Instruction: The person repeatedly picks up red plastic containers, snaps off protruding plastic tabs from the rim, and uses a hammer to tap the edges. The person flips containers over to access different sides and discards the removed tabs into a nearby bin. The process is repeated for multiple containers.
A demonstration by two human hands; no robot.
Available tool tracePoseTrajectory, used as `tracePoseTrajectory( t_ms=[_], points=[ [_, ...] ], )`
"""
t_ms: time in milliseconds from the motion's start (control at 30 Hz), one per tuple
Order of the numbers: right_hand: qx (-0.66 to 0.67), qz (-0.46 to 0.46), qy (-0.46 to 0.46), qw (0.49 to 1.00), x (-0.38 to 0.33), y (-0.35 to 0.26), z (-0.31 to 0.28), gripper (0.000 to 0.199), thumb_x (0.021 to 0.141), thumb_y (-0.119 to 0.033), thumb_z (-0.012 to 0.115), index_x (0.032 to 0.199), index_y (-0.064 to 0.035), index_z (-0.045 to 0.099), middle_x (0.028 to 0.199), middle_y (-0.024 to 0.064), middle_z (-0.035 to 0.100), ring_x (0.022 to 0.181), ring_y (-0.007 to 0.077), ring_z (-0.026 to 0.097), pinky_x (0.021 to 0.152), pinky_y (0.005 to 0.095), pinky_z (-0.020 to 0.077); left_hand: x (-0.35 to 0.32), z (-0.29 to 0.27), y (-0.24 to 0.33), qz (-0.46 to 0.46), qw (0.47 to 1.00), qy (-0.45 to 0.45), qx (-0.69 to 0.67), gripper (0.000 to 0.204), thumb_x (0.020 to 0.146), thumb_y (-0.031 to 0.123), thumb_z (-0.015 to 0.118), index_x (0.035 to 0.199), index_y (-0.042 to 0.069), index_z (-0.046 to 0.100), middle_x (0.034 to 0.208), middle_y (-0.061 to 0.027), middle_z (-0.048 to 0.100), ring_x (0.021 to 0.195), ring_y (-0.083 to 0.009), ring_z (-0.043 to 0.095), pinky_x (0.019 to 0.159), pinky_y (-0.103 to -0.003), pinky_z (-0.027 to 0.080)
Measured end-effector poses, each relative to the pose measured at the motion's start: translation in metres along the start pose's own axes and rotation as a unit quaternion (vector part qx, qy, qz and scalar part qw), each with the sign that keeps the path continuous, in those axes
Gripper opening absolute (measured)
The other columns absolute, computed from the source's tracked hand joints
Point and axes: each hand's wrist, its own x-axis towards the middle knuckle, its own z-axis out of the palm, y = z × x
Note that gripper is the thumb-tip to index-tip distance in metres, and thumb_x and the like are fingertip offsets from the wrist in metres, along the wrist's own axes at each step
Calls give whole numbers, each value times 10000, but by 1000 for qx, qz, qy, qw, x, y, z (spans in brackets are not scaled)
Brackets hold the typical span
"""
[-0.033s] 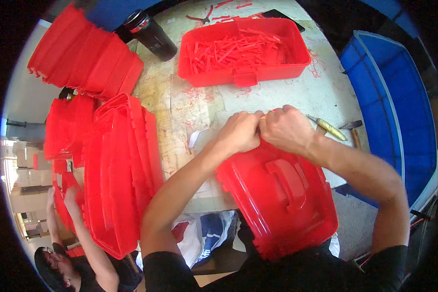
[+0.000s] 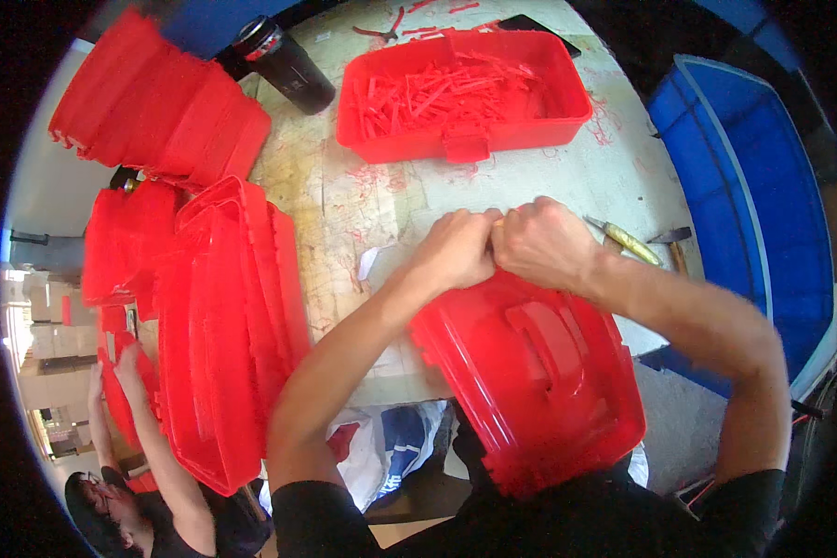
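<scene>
A red plastic toolbox lid with a moulded handle lies tilted against my body, its far end on the table. My left hand is closed at the lid's far edge. My right hand is closed in a fist right beside it, knuckles up, touching the left. A small yellowish bit shows between the two hands; what the right fingers hold is hidden. To the right of my right hand lies a knife with a yellowish handle.
Beyond my hands stands a red box with plastic strips inside. Stacked red boxes and red lids fill the left, near a black tumbler. Red pliers lie far back. A blue bin is at right; a co-worker handles red plastic at lower left.
The whole view has shifted slightly. My hands keep nearly the same place at the lid's far edge. The co-worker's near hand has moved up a little.
</scene>
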Motion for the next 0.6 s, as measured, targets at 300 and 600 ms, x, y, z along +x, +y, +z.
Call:
tracePoseTrajectory(
  t_ms=[300,600],
  points=[
    [96,187,5,978,-7,-14,12,85,783,-154,621,758,-77,649,702,100,699,616,231,706,530,364,549,4,-2,0,-27,1000,3,12,242,744,32,588,974,-16,647,904,-294,658,912,-479,634,770,-522,511],
    [90,104,20,990,-1,-3,13,86,787,-137,615,743,-64,608,681,104,667,616,251,693,525,370,542,5,-2,-2,2,1000,16,-1,262,730,23,603,987,-15,638,894,-289,662,928,-473,633,778,-519,513]
  ],
)
